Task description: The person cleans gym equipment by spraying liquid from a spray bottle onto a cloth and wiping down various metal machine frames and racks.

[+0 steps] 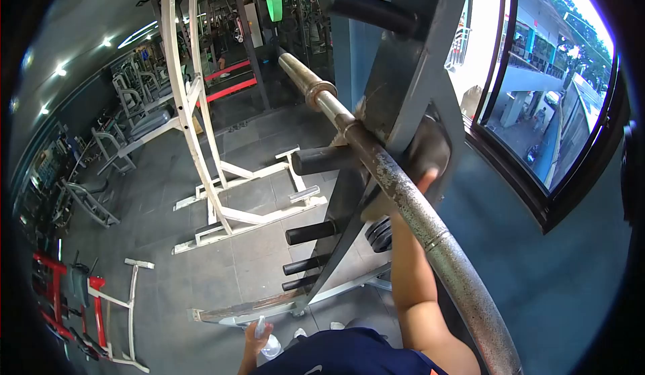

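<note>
Low at the bottom of the view, my left hand [252, 339] is closed around a clear spray bottle [271, 348], its nozzle pointing up. My right arm reaches forward beneath a worn metal barbell [420, 219]. Blurred and partly covered by the bar, my right hand [425, 181] is at the upright of a dark weight rack [411, 100], near a round black weight plate [430, 150]. One finger or thumb shows beside the bar; the other fingers, and anything in them, cannot be made out. The barbell slants across the rack, close above my right forearm.
Black storage pegs [312, 232] stick out leftward from the rack. A white metal frame [201, 153] stands on the grey floor to the left, with a red-and-white machine [97, 301] at lower left. A window [547, 93] is on the blue wall at right.
</note>
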The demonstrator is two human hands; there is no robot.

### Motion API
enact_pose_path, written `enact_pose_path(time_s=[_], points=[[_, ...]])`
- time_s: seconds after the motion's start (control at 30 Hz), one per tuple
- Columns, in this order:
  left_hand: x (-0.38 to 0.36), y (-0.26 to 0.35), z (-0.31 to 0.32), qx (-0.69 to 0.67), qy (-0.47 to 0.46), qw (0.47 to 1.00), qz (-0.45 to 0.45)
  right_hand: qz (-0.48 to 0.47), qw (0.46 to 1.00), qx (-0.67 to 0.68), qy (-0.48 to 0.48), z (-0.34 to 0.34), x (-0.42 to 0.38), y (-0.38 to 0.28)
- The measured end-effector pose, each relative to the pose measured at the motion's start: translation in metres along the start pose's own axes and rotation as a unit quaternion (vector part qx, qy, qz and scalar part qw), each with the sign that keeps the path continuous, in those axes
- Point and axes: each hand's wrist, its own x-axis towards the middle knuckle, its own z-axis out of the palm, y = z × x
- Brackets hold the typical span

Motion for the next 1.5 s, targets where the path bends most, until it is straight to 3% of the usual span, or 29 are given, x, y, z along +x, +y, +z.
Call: enact_pose_path(time_s=[0.1,0.2,0.23,0.33,0.4,0.43,0.47,0.5,0.6,0.67,0.7,0.8,0.83,0.9,0.97,1.1,1.2,1.37,1.5], points=[[-0.003,0.003,0.003,-0.021,0.001,1.0,-0.001,0.07,0.996,0.043,0.039,-0.035,-0.102,0.05],[0.008,0.009,0.01,-0.005,-0.019,0.999,0.029,0.198,0.941,0.272,0.04,-0.073,-0.179,0.058],[0.007,0.011,0.011,0.001,-0.028,0.999,0.038,0.198,0.925,0.32,0.044,-0.078,-0.185,0.053],[0.02,0.039,0.009,0.074,-0.095,0.993,0.014,0.097,0.886,0.449,0.06,-0.074,-0.147,0.015],[0.025,0.038,0.013,0.024,-0.085,0.996,0.011,0.082,0.805,0.581,-0.087,-0.055,-0.046,0.029],[0.029,0.04,0.014,0.016,-0.077,0.997,0.02,-0.007,0.925,0.366,-0.102,-0.044,-0.006,-0.003],[0.032,0.039,0.015,0.009,-0.07,0.997,0.029,-0.111,0.988,-0.088,-0.055,-0.032,0.034,-0.034],[0.033,0.042,0.013,0.004,-0.068,0.997,0.021,-0.168,0.929,-0.328,0.02,-0.02,0.075,-0.066],[0.03,0.048,0.009,-0.011,-0.053,0.999,-0.001,-0.277,0.908,-0.304,-0.076,0.009,0.098,-0.08],[0.024,0.049,0.008,-0.015,-0.037,0.999,-0.01,-0.29,0.937,-0.138,-0.136,0.012,0.098,-0.08],[0.022,0.058,0.005,0.003,-0.032,0.999,-0.019,-0.237,0.958,0.048,-0.155,0.019,0.089,-0.084],[0.02,0.038,0.006,0.039,-0.051,0.998,0.025,-0.241,0.964,0.03,-0.104,0.024,0.101,-0.087],[0.02,0.033,0.006,0.039,-0.057,0.997,0.018,-0.31,0.943,-0.109,-0.054,0.029,0.116,-0.086],[0.027,0.031,0.008,0.039,-0.063,0.997,0.007,-0.35,0.907,-0.235,-0.008,0.04,0.137,-0.099],[0.032,0.035,0.009,0.015,-0.063,0.998,0.01,-0.3,0.928,-0.218,-0.027,0.045,0.146,-0.12],[0.04,0.057,0.011,0.016,-0.068,0.997,-0.022,-0.344,0.925,-0.124,0.101,0.059,0.127,-0.096],[0.04,0.048,0.018,0.033,-0.069,0.997,0.011,-0.432,0.854,-0.278,0.082,0.048,0.103,-0.087],[0.041,0.046,0.018,0.036,-0.074,0.997,0.008,-0.488,0.84,-0.23,0.059,0.059,0.167,-0.128],[0.039,0.055,0.012,0.033,-0.065,0.997,-0.015,-0.422,0.874,-0.233,0.066,0.073,0.185,-0.144]])
